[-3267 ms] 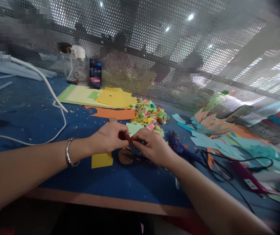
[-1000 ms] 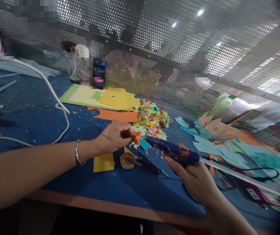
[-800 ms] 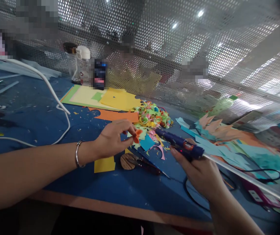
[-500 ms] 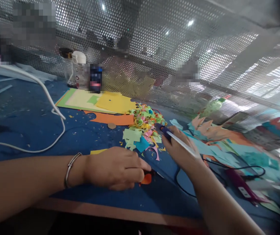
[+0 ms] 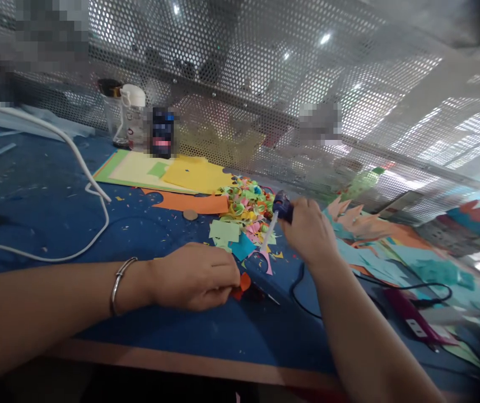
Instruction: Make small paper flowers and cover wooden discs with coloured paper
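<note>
Left hand (image 5: 200, 277) is pinching curled orange paper (image 5: 245, 281) over the blue bench's (image 5: 172, 333) near middle; right hand (image 5: 312, 230) is gripping a dark-blue glue gun (image 5: 282, 205) with a translucent rod (image 5: 270, 228). Far left, clear bottles (image 5: 136, 131) are standing, contents indistinct.

Papercraft workspace, a workshop or a classroom; which one is not showing.
Coloured sheets (image 5: 128, 169) and a heap of paper scraps (image 5: 248, 200) are lying on a blue table (image 5: 172, 330), a glue gun (image 5: 282, 204) is being held over it, and a purple power strip (image 5: 415, 320) is resting there. A perforated metal panel (image 5: 128, 42) is standing behind, and bright lights (image 5: 325, 38) are shining beyond.
</note>
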Demonstrator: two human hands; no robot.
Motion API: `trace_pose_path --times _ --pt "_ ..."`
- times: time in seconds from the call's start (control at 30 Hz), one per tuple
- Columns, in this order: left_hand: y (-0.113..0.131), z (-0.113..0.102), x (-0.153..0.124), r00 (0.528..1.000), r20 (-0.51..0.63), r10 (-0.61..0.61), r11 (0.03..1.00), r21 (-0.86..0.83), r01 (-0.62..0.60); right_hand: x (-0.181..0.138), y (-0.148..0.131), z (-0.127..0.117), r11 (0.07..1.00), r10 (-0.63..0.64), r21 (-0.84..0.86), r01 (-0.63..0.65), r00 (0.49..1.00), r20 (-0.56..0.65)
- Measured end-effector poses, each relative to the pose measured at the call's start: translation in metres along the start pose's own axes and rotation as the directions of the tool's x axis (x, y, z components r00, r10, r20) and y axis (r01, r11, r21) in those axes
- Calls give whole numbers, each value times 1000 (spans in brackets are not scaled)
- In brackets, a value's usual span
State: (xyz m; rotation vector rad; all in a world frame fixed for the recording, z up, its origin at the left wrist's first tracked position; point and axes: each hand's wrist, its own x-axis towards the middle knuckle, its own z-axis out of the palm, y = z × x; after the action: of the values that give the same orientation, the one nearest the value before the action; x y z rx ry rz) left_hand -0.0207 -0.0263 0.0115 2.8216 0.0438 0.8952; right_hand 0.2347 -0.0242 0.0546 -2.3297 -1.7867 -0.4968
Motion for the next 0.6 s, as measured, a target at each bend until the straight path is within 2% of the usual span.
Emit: trace_pose_path --times 0.1,0.27,0.33,0.4,0.47,0.53,0.6 --pt "-3 0 -1 999 -28 -41 999 24 41 0 -2 3 998 -38 52 40 999 -35" --pt "3 -1 1 979 142 146 982 103 -161 5 -15 3 986 -80 139 89 994 -69" --pt "9 -3 3 968 142 207 963 144 -227 6 -22 3 980 -94 168 109 991 -99" --pt "17 -8 6 960 60 274 944 173 -281 5 -28 2 974 -100 190 125 986 -134" --pt "26 -16 11 944 -69 324 933 189 -306 4 -32 1 969 -111 202 143 981 -159" --pt "36 -28 16 947 -169 274 950 201 -239 2 -36 1 967 -122 202 156 978 -171" --pt "45 -39 20 955 -252 160 985 100 -138 1 -39 1 967 -127 198 162 976 -176"
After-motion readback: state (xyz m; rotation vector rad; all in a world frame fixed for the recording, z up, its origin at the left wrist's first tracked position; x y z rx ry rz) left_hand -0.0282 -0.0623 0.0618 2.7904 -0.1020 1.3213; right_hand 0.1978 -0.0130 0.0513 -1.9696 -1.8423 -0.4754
